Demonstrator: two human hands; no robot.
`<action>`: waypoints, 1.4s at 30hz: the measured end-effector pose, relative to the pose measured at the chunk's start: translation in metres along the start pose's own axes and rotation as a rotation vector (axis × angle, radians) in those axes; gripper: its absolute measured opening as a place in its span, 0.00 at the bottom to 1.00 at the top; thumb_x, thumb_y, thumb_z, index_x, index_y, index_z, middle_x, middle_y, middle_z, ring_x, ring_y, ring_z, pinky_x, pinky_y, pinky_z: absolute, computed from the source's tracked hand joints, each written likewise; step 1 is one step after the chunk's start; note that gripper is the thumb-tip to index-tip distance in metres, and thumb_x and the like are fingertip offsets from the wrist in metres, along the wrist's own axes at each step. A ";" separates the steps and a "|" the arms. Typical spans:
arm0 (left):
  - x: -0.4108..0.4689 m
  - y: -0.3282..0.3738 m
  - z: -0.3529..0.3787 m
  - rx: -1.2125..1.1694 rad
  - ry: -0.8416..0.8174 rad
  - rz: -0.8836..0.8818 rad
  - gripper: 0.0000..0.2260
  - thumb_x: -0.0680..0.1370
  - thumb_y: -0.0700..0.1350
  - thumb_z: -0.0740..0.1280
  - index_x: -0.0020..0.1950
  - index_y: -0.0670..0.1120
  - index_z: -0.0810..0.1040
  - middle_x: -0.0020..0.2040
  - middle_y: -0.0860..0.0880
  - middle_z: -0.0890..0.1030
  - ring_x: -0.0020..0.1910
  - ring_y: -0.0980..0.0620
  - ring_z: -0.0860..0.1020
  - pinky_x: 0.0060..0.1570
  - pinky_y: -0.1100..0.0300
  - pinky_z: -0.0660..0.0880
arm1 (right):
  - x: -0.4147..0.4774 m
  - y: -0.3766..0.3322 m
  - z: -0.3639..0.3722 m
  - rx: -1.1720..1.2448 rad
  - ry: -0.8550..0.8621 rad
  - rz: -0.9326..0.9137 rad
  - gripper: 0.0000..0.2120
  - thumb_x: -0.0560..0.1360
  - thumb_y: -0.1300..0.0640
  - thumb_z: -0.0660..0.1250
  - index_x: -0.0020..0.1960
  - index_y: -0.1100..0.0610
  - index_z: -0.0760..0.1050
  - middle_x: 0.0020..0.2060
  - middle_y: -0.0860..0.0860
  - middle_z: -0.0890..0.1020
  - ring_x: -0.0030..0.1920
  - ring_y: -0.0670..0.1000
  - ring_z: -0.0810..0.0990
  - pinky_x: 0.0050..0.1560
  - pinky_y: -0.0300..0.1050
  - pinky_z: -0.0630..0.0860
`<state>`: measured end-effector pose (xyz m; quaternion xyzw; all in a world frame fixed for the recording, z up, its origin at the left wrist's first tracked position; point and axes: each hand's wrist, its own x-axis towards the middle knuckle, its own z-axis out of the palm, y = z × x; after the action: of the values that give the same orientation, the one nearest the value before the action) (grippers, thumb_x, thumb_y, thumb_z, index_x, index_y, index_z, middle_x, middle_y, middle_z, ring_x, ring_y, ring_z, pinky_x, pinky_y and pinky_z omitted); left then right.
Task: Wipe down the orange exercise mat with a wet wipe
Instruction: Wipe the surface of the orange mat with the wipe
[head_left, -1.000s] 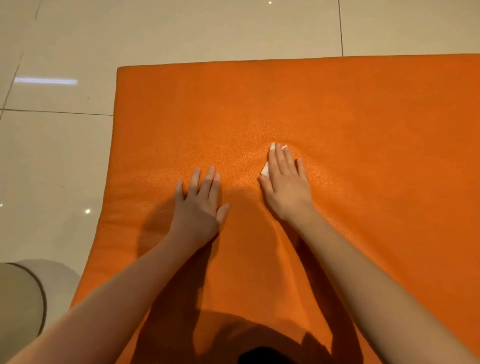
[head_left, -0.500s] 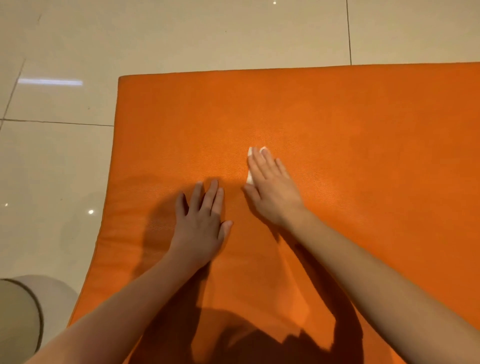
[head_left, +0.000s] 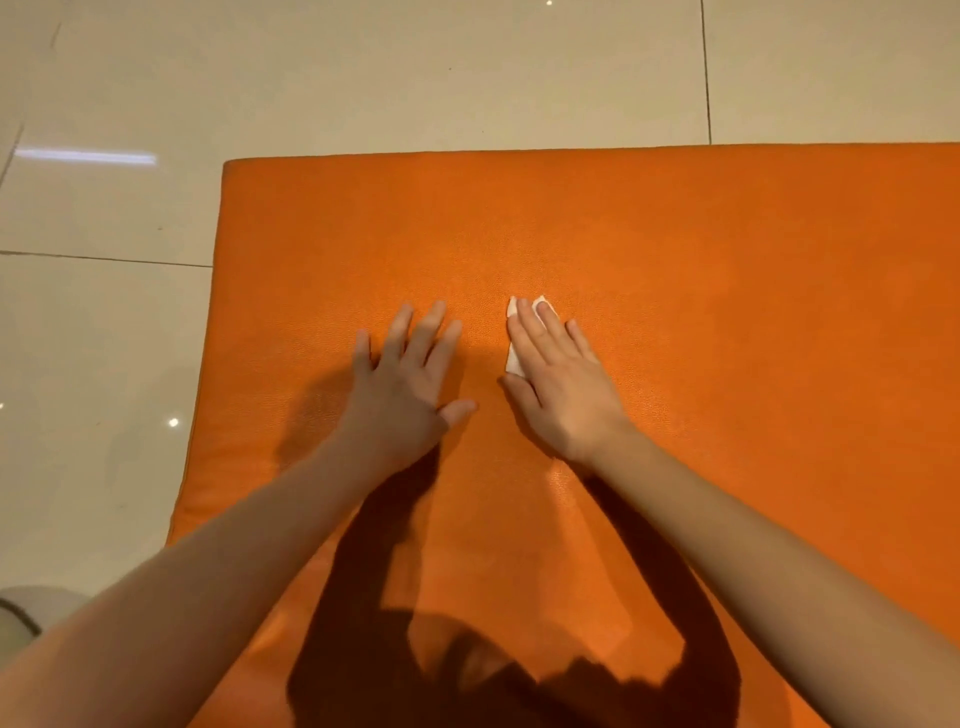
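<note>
The orange exercise mat (head_left: 675, 249) lies on the tiled floor and fills most of the view. My right hand (head_left: 558, 384) lies flat on it near the middle and presses a small white wet wipe (head_left: 515, 358) under its fingers. Only the wipe's edges show, beside the index finger and at the fingertips. My left hand (head_left: 405, 384) rests palm down on the mat just left of it, fingers spread, with nothing under it. The two hands are a short gap apart.
Glossy beige floor tiles (head_left: 104, 338) surround the mat's far and left edges. A pale rounded object (head_left: 21, 608) sits at the lower left corner of the view. My arms and head cast shadows on the near part of the mat.
My right hand slid the wipe to the left, then a little back to the right. My left hand has moved forward on the mat and now sits level with the right hand.
</note>
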<state>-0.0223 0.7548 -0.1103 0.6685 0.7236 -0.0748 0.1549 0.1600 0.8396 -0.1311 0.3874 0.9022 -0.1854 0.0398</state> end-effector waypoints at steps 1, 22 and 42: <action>0.012 -0.001 -0.002 0.013 -0.030 -0.022 0.36 0.77 0.65 0.58 0.80 0.50 0.52 0.81 0.48 0.49 0.79 0.43 0.48 0.71 0.36 0.52 | 0.001 0.004 -0.002 -0.022 -0.008 -0.032 0.32 0.81 0.43 0.45 0.80 0.56 0.46 0.79 0.48 0.45 0.78 0.48 0.40 0.73 0.43 0.31; 0.049 0.007 -0.041 0.127 -0.127 0.002 0.35 0.71 0.69 0.66 0.72 0.53 0.63 0.72 0.50 0.60 0.71 0.45 0.59 0.70 0.42 0.58 | 0.071 0.011 -0.021 0.014 0.052 0.034 0.28 0.83 0.49 0.48 0.80 0.57 0.50 0.80 0.51 0.49 0.79 0.52 0.44 0.76 0.51 0.40; 0.056 0.010 -0.039 0.062 -0.223 -0.019 0.47 0.73 0.64 0.69 0.80 0.52 0.43 0.80 0.51 0.40 0.78 0.44 0.43 0.73 0.36 0.53 | 0.147 0.075 -0.074 -0.072 -0.011 0.353 0.30 0.84 0.45 0.44 0.80 0.58 0.42 0.79 0.53 0.42 0.79 0.54 0.40 0.77 0.53 0.39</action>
<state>-0.0203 0.8204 -0.0909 0.6535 0.7054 -0.1726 0.2132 0.1163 1.0150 -0.1169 0.5372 0.8258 -0.1455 0.0905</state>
